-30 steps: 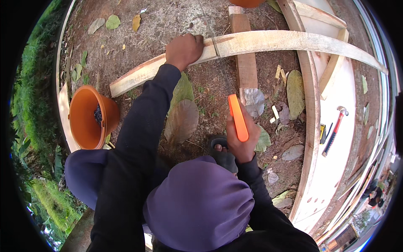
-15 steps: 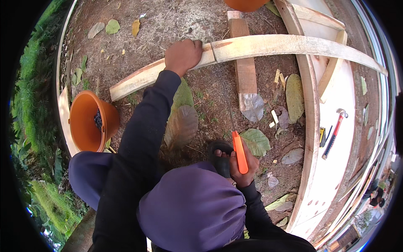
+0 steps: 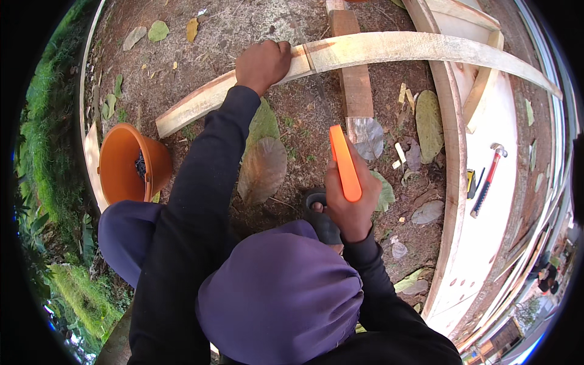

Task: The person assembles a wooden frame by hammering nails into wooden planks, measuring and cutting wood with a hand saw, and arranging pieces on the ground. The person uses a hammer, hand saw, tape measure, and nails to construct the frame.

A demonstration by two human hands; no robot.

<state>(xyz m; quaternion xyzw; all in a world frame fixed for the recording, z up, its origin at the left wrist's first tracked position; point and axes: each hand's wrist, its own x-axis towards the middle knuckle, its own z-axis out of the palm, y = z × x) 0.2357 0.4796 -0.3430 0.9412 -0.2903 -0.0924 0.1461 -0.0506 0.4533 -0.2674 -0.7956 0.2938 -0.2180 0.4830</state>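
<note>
Sitting far to the left on the brown dirt ground (image 3: 201, 55), a round orange plastic bucket (image 3: 125, 164) is tipping a little on its side, and something dark is lying inside it, too small to make out. Green grass is growing along the left rim beyond it.

Moving right, the left hand (image 3: 263, 62) is reaching out in a dark sleeve and is pressing down on a long pale wooden plank (image 3: 389, 48). Its fingers are curling over the far edge of the plank, so it is gripping the wood. The plank is stretching across the top of the view, from near the bucket all the way over to the right side, and it is looking bent only because of the lens.

Under the plank, a short brown wooden block (image 3: 356, 91) is lying crosswise on the dirt, touching the plank from below. Big dry brown leaves (image 3: 263, 170) are lying on the ground near the arm.

Next, the right hand (image 3: 348, 204) is closing tight around a bright orange flat pencil-shaped tool (image 3: 344, 161). The tool is pointing up and away, toward the plank, but it is staying well apart from the wood.

Farther right, a large white flat wooden board (image 3: 505, 201) is lying on the ground. A hammer with a red and black handle (image 3: 488, 178) is resting on it.
</note>
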